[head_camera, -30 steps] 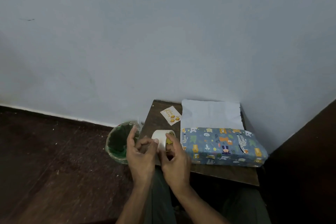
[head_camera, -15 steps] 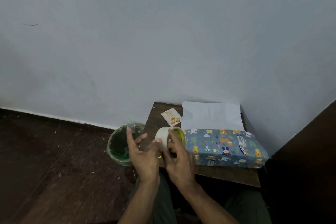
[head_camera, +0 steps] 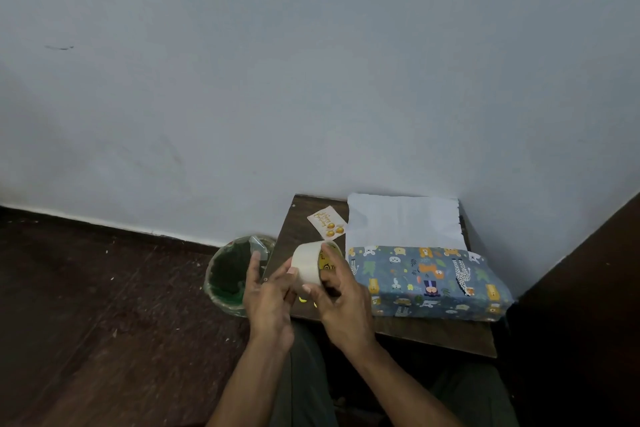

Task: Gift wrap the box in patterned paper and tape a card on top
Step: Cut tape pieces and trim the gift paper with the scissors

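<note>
At lower centre your right hand [head_camera: 341,302] curls round the tape roll [head_camera: 309,266]; your left hand [head_camera: 269,302] pinches at its rim, one finger straight with a clear strip stuck to it. The dark table [head_camera: 433,334] carries the wrapped box [head_camera: 429,281] at right centre, the card [head_camera: 326,221] behind. A green bin [head_camera: 230,276] sits left, the white wall [head_camera: 311,62] beyond.

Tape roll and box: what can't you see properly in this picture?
- Tape roll, head view: its loose end, hidden by the left hand and right hand.
- Card: its gold writing is too small to read.
- Box: its far side, hidden behind its own top.
</note>
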